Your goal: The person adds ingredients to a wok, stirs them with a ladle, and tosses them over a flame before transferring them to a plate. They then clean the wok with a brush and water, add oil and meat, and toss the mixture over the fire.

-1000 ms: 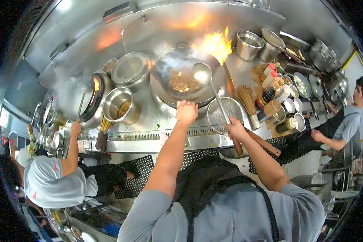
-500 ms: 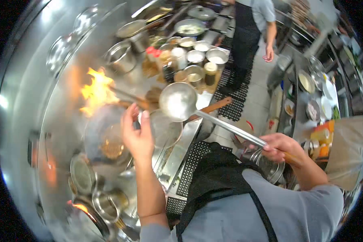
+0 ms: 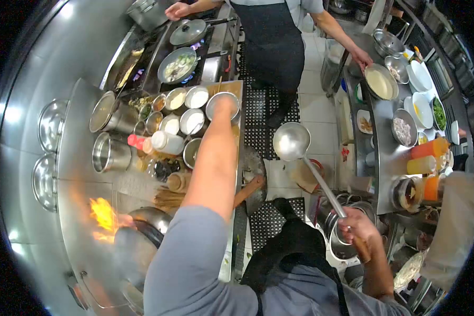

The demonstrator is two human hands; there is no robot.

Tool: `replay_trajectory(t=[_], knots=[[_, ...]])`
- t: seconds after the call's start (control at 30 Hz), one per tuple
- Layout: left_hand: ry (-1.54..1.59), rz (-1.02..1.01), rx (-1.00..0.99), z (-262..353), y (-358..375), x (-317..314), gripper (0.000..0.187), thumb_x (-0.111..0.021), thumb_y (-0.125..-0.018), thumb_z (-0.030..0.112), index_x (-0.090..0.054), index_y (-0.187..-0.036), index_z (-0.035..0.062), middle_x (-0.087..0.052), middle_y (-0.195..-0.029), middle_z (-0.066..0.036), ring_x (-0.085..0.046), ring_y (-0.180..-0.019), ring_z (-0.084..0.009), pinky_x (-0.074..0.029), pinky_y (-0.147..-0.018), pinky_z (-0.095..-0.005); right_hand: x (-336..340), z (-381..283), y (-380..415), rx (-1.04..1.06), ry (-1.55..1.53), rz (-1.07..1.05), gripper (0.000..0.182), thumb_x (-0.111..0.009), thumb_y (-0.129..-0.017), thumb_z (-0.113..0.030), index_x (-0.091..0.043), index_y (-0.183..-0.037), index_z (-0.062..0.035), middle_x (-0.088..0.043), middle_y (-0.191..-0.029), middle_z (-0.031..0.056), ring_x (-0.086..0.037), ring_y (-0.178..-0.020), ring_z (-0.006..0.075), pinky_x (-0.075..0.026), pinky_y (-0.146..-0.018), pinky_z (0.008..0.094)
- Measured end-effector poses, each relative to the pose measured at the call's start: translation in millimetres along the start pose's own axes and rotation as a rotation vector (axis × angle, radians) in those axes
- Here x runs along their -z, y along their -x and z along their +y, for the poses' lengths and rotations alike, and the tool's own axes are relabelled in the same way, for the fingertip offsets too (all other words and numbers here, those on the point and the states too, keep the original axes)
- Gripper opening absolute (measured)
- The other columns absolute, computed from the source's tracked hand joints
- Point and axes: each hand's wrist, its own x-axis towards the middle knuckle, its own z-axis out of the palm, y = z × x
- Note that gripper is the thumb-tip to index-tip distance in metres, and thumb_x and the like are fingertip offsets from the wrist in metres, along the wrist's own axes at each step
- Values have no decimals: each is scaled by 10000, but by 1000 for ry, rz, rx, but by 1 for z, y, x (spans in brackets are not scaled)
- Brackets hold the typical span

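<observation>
My right hand (image 3: 357,225) is wrapped around the wooden grip of a long metal ladle (image 3: 292,142), held up with its round bowl facing me, over the floor. Stretched far forward, my left hand (image 3: 225,108) dips into a steel bowl (image 3: 211,111) at the counter's right edge. Its fingers and the bowl's contents are hidden from me. White powdery stuff fills the neighbouring bowls (image 3: 197,97), one with a spoon in it. A white-lidded jar (image 3: 166,142) and a steel pot (image 3: 110,152) stand left of my forearm.
Flames (image 3: 104,216) rise beside a wok (image 3: 147,221) at lower left. A pan of food (image 3: 178,66) and a lidded pan (image 3: 188,32) sit on burners. Ahead, a co-worker in a black apron (image 3: 271,42) touches a bowl of pale liquid (image 3: 382,81). Sauce bottles (image 3: 429,149) line the right shelf.
My left hand has gone from near the wok forward into the steel bowl. The view has turned and shifted. The ladle stays in my right hand. The co-worker's hand now reaches a bowl.
</observation>
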Motion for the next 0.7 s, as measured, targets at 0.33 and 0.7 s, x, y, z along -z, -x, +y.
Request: replay_trajectory(t=[0.33, 0.7], knots=[[10, -70, 171, -31, -73, -74, 392, -579, -865, 240, -650, -1198, 46, -586, -1299, -164, -560, -1224, -275, -443, -1004, -429, 15, -9, -96, -50, -27, -134, 347, -563, -878, -76, -516, -1221, -45, -466, -641, -5, -453, -431, 106, -401, -393, 272], [1095, -86, 342, -29, -17, 35, 165, -670, -694, -97, -582, -828, -57, -583, -804, -154, -625, -607, -264, -610, -522, -362, -28, -70, -142, -2, 43, -156, 357, -544, -893, -92, -479, -1232, -2, -464, -648, -5, -444, -435, 98, -409, -392, 282]])
